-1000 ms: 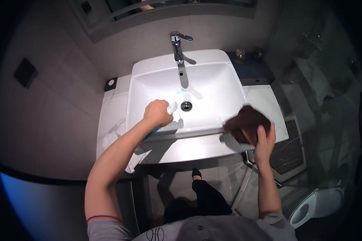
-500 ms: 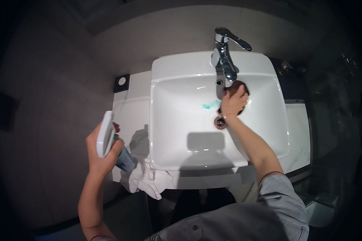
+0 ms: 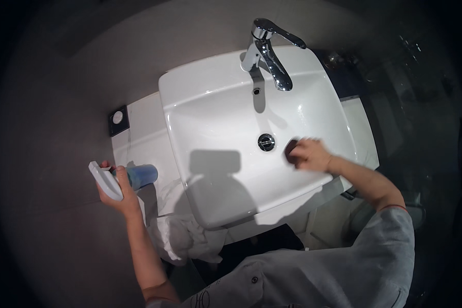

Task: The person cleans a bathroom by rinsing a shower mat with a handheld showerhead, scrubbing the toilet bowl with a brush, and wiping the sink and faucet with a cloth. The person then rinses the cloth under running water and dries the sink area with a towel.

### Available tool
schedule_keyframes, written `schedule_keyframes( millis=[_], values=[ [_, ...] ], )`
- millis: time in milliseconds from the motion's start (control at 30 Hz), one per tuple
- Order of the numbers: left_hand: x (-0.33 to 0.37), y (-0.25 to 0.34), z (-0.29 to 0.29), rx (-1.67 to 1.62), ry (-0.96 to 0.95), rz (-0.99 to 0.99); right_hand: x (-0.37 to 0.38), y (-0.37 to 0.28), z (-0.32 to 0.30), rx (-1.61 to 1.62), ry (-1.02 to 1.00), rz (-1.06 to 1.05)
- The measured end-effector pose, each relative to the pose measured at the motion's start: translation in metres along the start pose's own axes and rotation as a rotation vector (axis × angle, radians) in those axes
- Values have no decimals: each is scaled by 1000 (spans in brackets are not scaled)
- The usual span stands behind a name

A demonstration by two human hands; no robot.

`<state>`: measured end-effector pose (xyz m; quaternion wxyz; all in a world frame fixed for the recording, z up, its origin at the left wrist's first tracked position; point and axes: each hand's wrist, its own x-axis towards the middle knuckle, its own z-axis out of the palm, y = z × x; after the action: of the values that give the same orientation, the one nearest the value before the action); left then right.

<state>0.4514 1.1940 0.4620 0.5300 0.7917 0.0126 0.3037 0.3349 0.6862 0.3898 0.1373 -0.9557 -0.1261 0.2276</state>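
Brown cloth [image 3: 291, 151] in glossy white rectangular basin [image 3: 215, 126]
Right fingers [image 3: 306, 149] hold it; left fingers [image 3: 122, 178] grip white-topped blue spray bottle [image 3: 145, 175].

Faucet [image 3: 273, 62] stands at the back of the basin [image 3: 215, 110], drain [image 3: 266, 142] before it, right hand [image 3: 313, 154] right of that; spray bottle [image 3: 143, 176] out left, cloth [image 3: 182, 240] by the front-left corner.
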Motion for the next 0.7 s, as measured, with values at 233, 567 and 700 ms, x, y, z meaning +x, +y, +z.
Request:
schedule_keyframes(
  millis=[233,567,700],
  values=[
    [-4,-23,-2,3,13,-142,37,-52,31,37,300,448],
    [-50,-23,-58,257,140,10,-24,-57,-17,301,-137,87],
    [-68,-3,-55,230,200,63,-58,50,-51,-483,75,-16]
  ],
)
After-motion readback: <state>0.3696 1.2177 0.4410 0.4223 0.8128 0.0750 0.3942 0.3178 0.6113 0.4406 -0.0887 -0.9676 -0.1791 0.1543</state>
